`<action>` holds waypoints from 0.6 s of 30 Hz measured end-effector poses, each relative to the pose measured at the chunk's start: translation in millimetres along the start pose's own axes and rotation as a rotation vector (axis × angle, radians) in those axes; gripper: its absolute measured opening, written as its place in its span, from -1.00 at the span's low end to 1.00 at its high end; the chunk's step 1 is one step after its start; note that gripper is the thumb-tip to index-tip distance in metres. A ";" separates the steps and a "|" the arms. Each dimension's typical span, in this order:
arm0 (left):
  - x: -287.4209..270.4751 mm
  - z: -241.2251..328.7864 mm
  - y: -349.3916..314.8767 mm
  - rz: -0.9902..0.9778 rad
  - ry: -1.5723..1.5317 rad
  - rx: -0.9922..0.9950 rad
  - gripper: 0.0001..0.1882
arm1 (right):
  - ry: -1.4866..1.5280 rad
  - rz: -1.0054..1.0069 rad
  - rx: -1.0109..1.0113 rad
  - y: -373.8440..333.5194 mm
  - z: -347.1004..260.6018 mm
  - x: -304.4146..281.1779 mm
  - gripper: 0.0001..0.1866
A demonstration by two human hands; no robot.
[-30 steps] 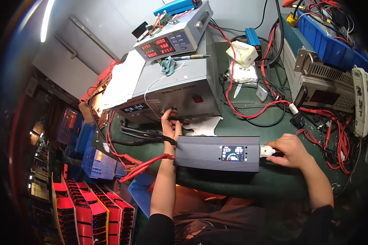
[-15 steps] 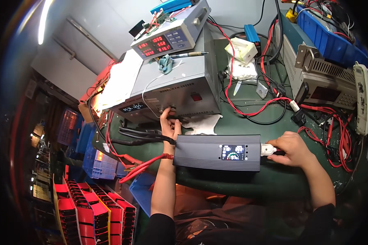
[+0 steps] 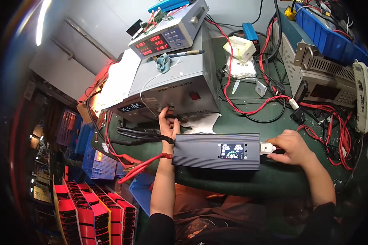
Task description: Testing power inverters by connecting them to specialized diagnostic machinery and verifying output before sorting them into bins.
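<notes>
My left hand (image 3: 167, 125) reaches past the black inverter's left end to the front of a grey bench power supply (image 3: 200, 87). Its fingers are closed at a small dark knob (image 3: 171, 108) there, partly hiding the knobs. Lying across the table before me is the ribbed dark-grey inverter (image 3: 195, 149), its small colour screen (image 3: 232, 151) lit. Thick red cables (image 3: 147, 165) and black cables (image 3: 143, 136) run from its left end. At its right end my right hand (image 3: 293, 149) grips a white plug (image 3: 267, 148), which sits against the end face.
A power meter (image 3: 161, 43) with red digits stands on the supply, beside a pen (image 3: 187, 53). Red and black leads (image 3: 253, 112) cross the green table. Grey instruments (image 3: 323, 87) and a blue bin (image 3: 327, 38) stand right. Red-lined boxes (image 3: 86, 212) are at lower left.
The view has shifted slightly. Digits on the power supply, the meter and the inverter screen have changed. Both hands keep their places at the knob and the plug.
</notes>
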State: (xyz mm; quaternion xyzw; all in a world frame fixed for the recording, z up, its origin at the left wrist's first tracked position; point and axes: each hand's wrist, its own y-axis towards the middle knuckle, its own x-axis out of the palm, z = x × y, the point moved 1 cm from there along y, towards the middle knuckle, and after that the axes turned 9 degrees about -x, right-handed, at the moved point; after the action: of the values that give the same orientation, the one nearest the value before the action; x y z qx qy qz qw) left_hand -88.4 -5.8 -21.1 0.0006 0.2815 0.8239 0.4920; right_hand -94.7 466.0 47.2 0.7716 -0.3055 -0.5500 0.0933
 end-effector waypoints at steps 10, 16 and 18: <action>0.6 -5.7 -2.0 -0.023 0.007 -0.014 -0.31 | 0.004 0.057 -0.021 -4.6 3.2 4.9 -0.58; 0.5 -2.7 -1.2 -0.019 0.013 0.008 -0.32 | -0.003 0.017 -0.013 -2.8 1.5 1.3 -0.59; 0.1 -4.6 -4.1 -0.022 0.009 0.003 -0.32 | 0.005 0.031 -0.015 -3.5 0.9 2.4 -0.59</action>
State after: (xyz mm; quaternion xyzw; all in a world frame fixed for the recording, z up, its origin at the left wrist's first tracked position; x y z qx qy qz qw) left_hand -86.5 -6.4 -26.9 -0.0053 0.2849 0.8180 0.4997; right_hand -93.6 467.5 43.3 0.7674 -0.3130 -0.5489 0.1086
